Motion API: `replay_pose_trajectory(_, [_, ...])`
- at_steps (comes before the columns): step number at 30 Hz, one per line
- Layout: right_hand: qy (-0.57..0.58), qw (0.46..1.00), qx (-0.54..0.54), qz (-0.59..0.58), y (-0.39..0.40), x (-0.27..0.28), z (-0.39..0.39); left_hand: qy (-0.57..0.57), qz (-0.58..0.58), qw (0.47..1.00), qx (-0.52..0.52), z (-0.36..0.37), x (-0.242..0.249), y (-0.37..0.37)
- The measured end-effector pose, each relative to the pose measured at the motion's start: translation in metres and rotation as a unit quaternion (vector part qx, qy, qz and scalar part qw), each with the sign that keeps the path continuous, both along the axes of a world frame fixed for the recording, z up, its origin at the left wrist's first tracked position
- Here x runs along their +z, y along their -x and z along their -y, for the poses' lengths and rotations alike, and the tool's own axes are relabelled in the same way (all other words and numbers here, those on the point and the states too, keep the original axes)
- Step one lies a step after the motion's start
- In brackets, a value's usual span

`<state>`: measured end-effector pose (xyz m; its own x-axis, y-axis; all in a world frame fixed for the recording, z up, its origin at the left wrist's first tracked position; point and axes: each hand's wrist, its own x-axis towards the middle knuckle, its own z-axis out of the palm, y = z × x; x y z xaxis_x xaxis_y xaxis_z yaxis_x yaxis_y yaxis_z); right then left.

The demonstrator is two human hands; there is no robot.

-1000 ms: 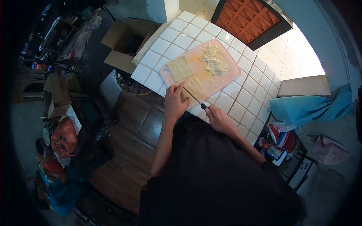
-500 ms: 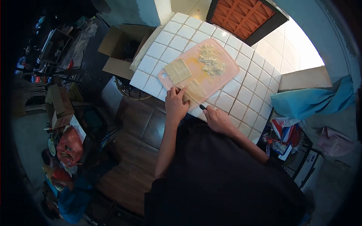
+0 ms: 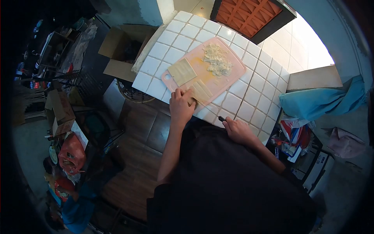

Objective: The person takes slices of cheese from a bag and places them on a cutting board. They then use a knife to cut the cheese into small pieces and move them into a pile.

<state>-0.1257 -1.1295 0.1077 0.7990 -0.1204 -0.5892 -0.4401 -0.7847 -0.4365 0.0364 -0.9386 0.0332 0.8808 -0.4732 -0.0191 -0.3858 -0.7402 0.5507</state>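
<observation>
Curling over the near end of a pale sheet (image 3: pixel 201 91), the bent fingers of the left hand (image 3: pixel 181 107) seem to rest on it; whether they pinch it or only press, I cannot tell. The right hand (image 3: pixel 239 129) is closed around the black handle of a knife (image 3: pixel 222 118), whose thin blade points back toward the left fingertips. That is the relation that matters: the blade slants between the two hands, along the side of the sheet facing the person, roughly parallel to the lines that divide the sheet into strips. The sheet lies ahead and slightly right of the left hand, much the nearer of the two, and ahead and left of the right hand. The strips' long axis runs from ahead of the left hand down toward the right hand's side.

Flat, smooth and creamy yellow, the sheet looks thin and pliable, its strips lying side by side. Straight ahead of the left hand lies a squarish sheet (image 3: pixel 182 72) with no cuts that I can make out. Farther out, ahead of both hands, spreads a loose heap of pale shreds (image 3: pixel 218 60). All share a pink cutting board (image 3: pixel 236 71) on the white-tiled worktop (image 3: pixel 247 87).
</observation>
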Motion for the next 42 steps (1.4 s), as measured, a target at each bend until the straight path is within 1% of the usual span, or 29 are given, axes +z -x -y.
replay_pose_trajectory(2, [0.003,1.000,0.005,0.001,0.008,0.000,0.007,0.004,-0.007,1.000,0.004,0.000,0.001,0.001])
replay_pose_trajectory(4, [-0.001,1.000,0.012,-0.027,0.014,0.001,0.013,0.008,-0.003,1.000,0.004,-0.001,-0.001,0.001])
replay_pose_trajectory(10, [0.021,0.998,0.005,-0.052,0.017,0.021,0.018,0.021,-0.002,1.000,-0.004,-0.005,-0.002,0.001])
replay_pose_trajectory(11, [0.023,0.998,0.005,-0.050,0.018,0.018,0.020,0.023,-0.004,1.000,-0.009,-0.006,-0.002,0.000])
replay_pose_trajectory(12, [-0.017,0.999,-0.016,-0.029,0.017,0.012,0.023,0.024,0.000,1.000,-0.008,-0.007,-0.005,-0.001])
replay_pose_trajectory(13, [-0.058,0.998,-0.036,-0.010,0.016,0.009,0.024,0.059,-0.003,0.998,-0.004,-0.009,-0.008,-0.002])
replay_pose_trajectory(14, [-0.058,0.998,-0.033,-0.007,0.013,0.008,0.024,0.092,-0.006,0.996,0.000,-0.011,-0.011,-0.003])
replay_pose_trajectory(15, [-0.067,0.997,-0.041,-0.005,0.009,0.009,0.020,0.092,-0.004,0.996,0.003,-0.013,-0.009,-0.004])
replay_pose_trajectory(17, [-0.078,0.996,-0.049,-0.003,0.001,0.006,0.012,0.128,-0.069,0.989,0.037,-0.016,-0.005,-0.005])
replay_pose_trajectory(19, [-0.070,0.995,-0.049,0.044,-0.007,-0.008,0.004,0.140,-0.060,0.987,0.044,-0.016,-0.004,-0.003])
replay_pose_trajectory(20, [-0.070,0.995,-0.049,0.044,-0.010,-0.016,0.001,0.152,-0.052,0.986,0.052,-0.016,-0.004,-0.001])
replay_pose_trajectory(22, [-0.061,0.995,-0.039,0.073,-0.019,-0.026,-0.006,0.147,-0.055,0.986,0.050,-0.015,-0.002,0.002])
replay_pose_trajectory(29, [-0.020,0.997,-0.021,0.075,-0.028,-0.030,-0.019,0.101,-0.022,0.995,0.014,-0.016,-0.005,0.005])
replay_pose_trajectory(35, [-0.006,0.996,-0.007,0.091,-0.025,-0.037,-0.021,0.049,-0.035,0.998,-0.020,-0.015,-0.004,-0.001])
replay_pose_trajectory(37, [0.000,0.994,0.000,0.106,-0.025,-0.032,-0.021,0.054,-0.029,0.998,-0.015,-0.014,0.000,0.000])
replay_pose_trajectory(42, [0.004,0.995,0.004,0.098,-0.026,-0.027,-0.021,0.069,-0.002,0.998,-0.007,-0.015,0.000,0.002])
